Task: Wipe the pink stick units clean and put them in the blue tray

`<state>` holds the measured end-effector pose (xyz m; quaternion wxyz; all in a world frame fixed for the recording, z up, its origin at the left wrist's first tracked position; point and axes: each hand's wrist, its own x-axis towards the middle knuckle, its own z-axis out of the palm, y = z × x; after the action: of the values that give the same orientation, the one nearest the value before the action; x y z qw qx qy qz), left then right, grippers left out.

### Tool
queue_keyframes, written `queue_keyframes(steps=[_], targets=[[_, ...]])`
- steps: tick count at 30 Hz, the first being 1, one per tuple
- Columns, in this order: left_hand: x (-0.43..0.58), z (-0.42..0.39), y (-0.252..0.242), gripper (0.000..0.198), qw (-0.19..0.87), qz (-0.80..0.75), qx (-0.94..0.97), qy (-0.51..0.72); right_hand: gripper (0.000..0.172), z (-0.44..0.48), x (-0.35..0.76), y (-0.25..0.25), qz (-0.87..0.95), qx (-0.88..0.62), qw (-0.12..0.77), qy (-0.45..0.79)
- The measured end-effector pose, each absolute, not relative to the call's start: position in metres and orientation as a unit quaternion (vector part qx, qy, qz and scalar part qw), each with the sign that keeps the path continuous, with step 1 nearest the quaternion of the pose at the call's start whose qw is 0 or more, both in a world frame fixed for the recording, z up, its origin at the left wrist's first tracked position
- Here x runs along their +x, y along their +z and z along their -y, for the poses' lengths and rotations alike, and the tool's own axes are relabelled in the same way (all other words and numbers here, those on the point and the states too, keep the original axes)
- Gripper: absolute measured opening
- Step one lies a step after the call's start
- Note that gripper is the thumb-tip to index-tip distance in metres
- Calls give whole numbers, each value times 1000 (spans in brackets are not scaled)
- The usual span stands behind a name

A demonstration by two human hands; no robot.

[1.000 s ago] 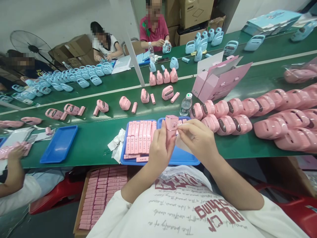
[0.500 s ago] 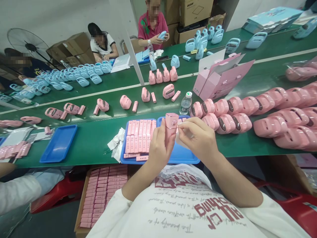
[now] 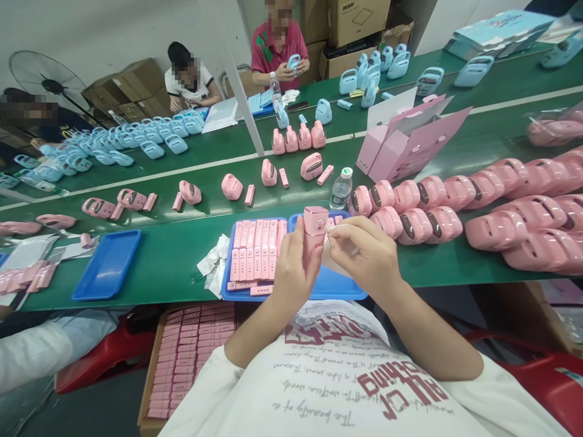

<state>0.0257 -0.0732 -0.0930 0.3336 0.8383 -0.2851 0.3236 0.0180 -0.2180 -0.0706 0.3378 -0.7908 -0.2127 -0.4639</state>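
Observation:
My left hand (image 3: 294, 267) is wrapped round a pink block-shaped piece (image 3: 315, 222), held upright over the blue trays. A small printed picture marks the piece's upper face, and my fingers cover its lower part. Close beside it on the right, my right hand (image 3: 364, 249) is closed in a pinch on a thin whitish sheet (image 3: 334, 262), which hangs partly behind the fingers. Beneath my left hand, a blue tray (image 3: 226, 285) carries rows of pink sticks (image 3: 256, 246) with small dark marks. The second blue tray (image 3: 330, 286) lies under my right hand.
A water bottle (image 3: 341, 189) stands behind the trays. Pink handled devices (image 3: 414, 227) crowd the right, by an open pink carton (image 3: 410, 145). Crumpled white paper (image 3: 216, 261) and another blue tray (image 3: 107, 264) lie left. A box of pink sticks (image 3: 182, 358) sits below. Co-workers sit opposite.
My hands and the pink piece stay nearly in place, with only a slight shift of the right fingers and sheet. Across the table, a co-worker has turned the blue device being held.

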Motion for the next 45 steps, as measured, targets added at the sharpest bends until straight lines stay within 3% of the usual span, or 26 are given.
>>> queue_keyframes(steps=[13,19,26,34,45], targets=[[28,67,-96,61,393,267,830,292,7,218,19,-72,203,-787,391,-432],[27,67,-94,54,541,228,796,146,12,226,14,-69,180,-788,440,-391],[27,69,-97,58,628,210,747,57,17,221,16,-70,222,-785,327,-477],[30,74,-97,68,585,174,789,72,12,215,21,-72,199,-798,207,-529],[30,78,-101,68,586,190,783,87,14,215,32,-78,203,-785,230,-539]])
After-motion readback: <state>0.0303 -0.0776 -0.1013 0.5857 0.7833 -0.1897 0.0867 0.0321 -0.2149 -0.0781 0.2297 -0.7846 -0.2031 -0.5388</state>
